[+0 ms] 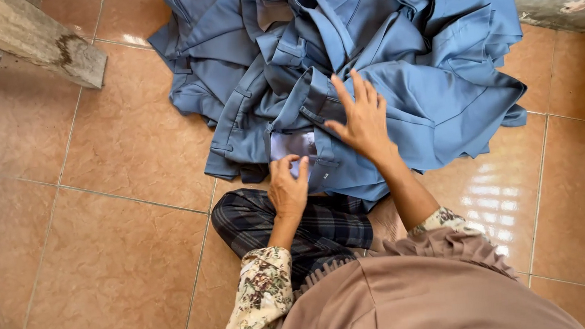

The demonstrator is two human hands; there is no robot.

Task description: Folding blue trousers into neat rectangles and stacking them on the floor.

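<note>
Hands on a heap of blue clothes.
I see my left hand pinching a white lining; my right hand rests spread flat on the blue clothes, floor beneath.

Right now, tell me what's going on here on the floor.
A person sits on the tiled floor before a heap of blue-grey garments. The left hand pinches a pale lining patch near a waistband, fingers closed on it. The right hand lies flat and spread on the cloth beside it, pressing it down. A plaid-clad knee is tucked under the heap's near edge. A wooden beam stands at upper left.
</note>
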